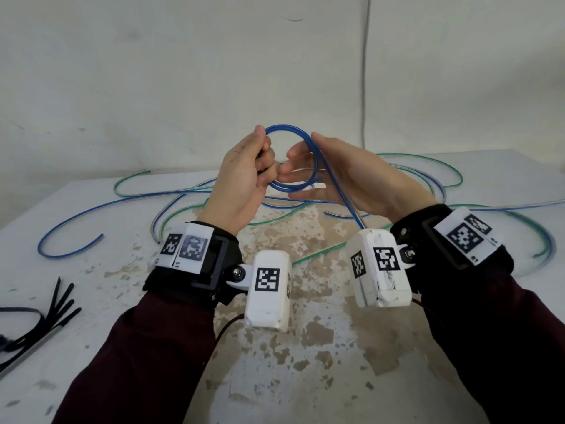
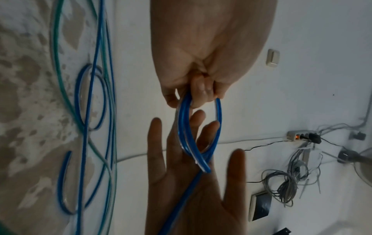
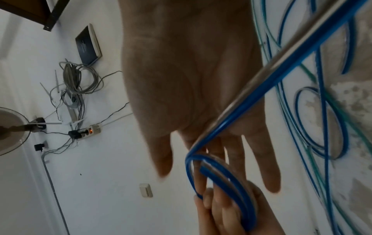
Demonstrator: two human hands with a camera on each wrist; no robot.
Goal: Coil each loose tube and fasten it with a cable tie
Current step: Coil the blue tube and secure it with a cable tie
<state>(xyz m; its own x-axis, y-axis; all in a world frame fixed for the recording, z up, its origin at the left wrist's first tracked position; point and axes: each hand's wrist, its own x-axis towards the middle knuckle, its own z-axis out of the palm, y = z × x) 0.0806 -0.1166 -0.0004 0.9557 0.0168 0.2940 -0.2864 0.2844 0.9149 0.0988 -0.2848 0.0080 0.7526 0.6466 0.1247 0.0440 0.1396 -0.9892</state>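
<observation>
Two hands, left hand [image 1: 241, 175] gripping blue tube coil [image 1: 290, 157], square-coded wristbands [image 1: 186, 249]

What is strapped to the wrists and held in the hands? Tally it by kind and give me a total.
wrist straps: 2
white boxes: 2
blue tube: 1
Total: 5

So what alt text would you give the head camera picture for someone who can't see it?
Two hands raised over a worn white table wind a blue tube into a small coil: the left hand grips it, the open right hand guides. More loose tubes lie behind, black cable ties at left.
</observation>
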